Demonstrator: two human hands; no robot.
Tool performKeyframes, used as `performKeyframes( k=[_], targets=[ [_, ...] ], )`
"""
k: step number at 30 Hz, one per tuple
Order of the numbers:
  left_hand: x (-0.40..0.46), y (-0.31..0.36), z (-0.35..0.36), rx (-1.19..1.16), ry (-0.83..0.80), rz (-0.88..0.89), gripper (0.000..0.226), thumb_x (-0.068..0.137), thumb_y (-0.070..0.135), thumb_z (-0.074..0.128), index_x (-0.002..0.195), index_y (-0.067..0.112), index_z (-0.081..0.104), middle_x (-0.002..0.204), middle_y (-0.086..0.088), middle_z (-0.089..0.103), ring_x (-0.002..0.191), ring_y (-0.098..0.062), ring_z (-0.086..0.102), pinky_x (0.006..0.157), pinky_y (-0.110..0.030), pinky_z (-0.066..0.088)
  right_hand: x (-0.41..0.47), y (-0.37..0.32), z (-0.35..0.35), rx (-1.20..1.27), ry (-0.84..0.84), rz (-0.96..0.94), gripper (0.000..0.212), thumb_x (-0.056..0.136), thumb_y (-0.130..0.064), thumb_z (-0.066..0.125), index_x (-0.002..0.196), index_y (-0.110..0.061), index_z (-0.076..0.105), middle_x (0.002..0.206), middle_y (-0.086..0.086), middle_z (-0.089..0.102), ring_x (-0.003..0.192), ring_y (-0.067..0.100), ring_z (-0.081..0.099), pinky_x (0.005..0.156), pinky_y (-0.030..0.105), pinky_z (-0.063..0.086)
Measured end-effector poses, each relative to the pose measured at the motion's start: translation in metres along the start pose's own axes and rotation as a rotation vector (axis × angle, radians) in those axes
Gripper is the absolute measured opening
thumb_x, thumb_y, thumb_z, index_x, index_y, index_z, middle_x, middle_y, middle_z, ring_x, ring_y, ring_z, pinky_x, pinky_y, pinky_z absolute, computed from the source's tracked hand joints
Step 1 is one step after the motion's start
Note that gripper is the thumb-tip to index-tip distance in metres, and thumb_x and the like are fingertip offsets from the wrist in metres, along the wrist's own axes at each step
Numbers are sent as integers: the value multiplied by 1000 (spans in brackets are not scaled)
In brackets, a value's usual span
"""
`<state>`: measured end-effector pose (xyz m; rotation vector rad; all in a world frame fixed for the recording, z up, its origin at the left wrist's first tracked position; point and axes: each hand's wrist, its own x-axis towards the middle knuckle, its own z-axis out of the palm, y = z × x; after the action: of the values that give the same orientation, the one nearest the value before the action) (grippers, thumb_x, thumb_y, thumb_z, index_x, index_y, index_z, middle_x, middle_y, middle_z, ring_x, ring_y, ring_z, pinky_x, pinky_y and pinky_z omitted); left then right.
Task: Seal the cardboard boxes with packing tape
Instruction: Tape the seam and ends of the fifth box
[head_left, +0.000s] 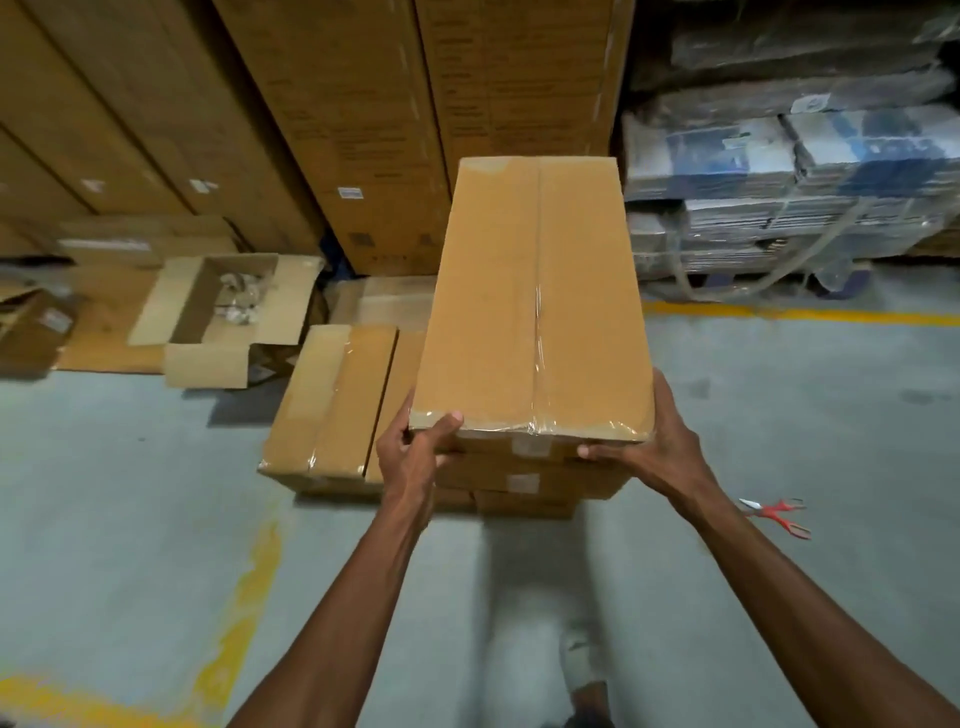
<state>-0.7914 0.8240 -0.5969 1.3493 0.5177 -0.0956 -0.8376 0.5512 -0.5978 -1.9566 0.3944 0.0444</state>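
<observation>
Brown corrugated cardboard, long and rectangular, is what I hold now: a sealed cardboard box (530, 301) with clear packing tape (537, 332) along its top seam and folded over the near edge. It is in front of me at the near end, above a low stack of similar brown boxes (332, 405) that stand on the grey concrete floor (130, 493). Whether its bottom touches the box under it, I cannot tell.

I judge the box is stiff and keeps its shape, and not very heavy, because I carry it by one short end only. The tape is smooth and glossy, so it could be slippery under the fingers; bare cardboard gives better friction. The good places to hold are the two near corners, low on the sides.

My left hand (410, 447) grips the near left corner, thumb curled over the top edge, fingers going below. My right hand (649, 436) grips the near right corner, fingers bent along the front face, palm against the side. Both arms are stretched forward, almost straight.

Red-handled scissors (776, 514) lie on the floor to my right, well apart from the boxes.
</observation>
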Motion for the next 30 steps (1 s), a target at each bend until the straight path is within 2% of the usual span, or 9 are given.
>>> performKeyframes(
  k=[3, 5, 7, 10, 15, 21, 25, 28, 30],
  targets=[
    [4, 7, -64, 2, 44, -7, 81, 75, 9, 88, 148, 24, 55, 133, -7, 67, 115, -30, 68, 92, -59, 58, -16, -14, 58, -15, -43, 16, 128, 50, -49, 99, 152, -42, 22, 134, -13, 52, 127, 25, 51, 100, 40, 48],
    [11, 14, -105, 4, 58, -8, 77, 78, 5, 84, 148, 21, 55, 123, -5, 71, 108, -29, 70, 89, -59, 59, -24, -25, 97, -37, -73, 32, 140, 44, -60, 98, 155, -42, 15, 145, -8, 50, 133, 29, 47, 109, 47, 45],
    [23, 24, -147, -3, 82, -11, 74, 81, 2, 81, 148, 17, 54, 117, -4, 71, 103, -27, 70, 88, -56, 60, -27, -39, 139, -34, -104, 36, 145, 45, -57, 98, 159, -37, 10, 154, -1, 45, 140, 29, 43, 115, 49, 40],
    [52, 42, -208, 0, 113, -25, 73, 82, 2, 81, 148, 16, 54, 121, -8, 69, 99, -26, 70, 86, -52, 61, -20, -68, 205, -7, -149, 43, 146, 46, -57, 97, 160, -35, 8, 159, 0, 39, 144, 26, 39, 115, 46, 39],
    [141, 57, -280, 34, 107, -39, 69, 82, 2, 80, 146, 15, 57, 125, -14, 70, 103, -30, 71, 84, -49, 62, 16, -97, 313, 46, -131, 185, 139, 53, -78, 82, 160, -45, -1, 170, -3, 15, 153, 34, 23, 118, 59, 28],
    [268, 29, -311, -33, 60, -185, 74, 80, -10, 76, 146, 18, 54, 117, -9, 70, 85, -18, 73, 79, -45, 64, 88, -76, 406, 53, -54, 254, 133, 59, -63, 90, 161, -42, 6, 167, -2, 25, 150, 32, 29, 117, 62, 32],
    [327, -10, -312, -47, 3, -309, 84, 77, -11, 78, 151, 18, 50, 139, -20, 61, 107, -34, 69, 94, -57, 56, 114, -51, 425, 58, -20, 303, 133, 55, -69, 88, 160, -42, 10, 165, -3, 28, 149, 30, 32, 116, 59, 35],
    [359, -33, -301, 3, -54, -358, 97, 66, -3, 86, 152, 20, 47, 154, -21, 45, 111, -36, 69, 89, -52, 60, 128, -26, 427, 59, 8, 347, 136, 51, -75, 85, 159, -44, 10, 162, -4, 32, 146, 28, 36, 114, 56, 39],
    [373, -49, -293, 40, -111, -364, 105, 60, 3, 89, 153, 23, 46, 154, -20, 46, 109, -33, 70, 86, -46, 61, 138, -11, 426, 58, 23, 368, 130, 58, -63, 90, 160, -40, 13, 158, -6, 36, 142, 25, 38, 112, 52, 40]
  ],
)
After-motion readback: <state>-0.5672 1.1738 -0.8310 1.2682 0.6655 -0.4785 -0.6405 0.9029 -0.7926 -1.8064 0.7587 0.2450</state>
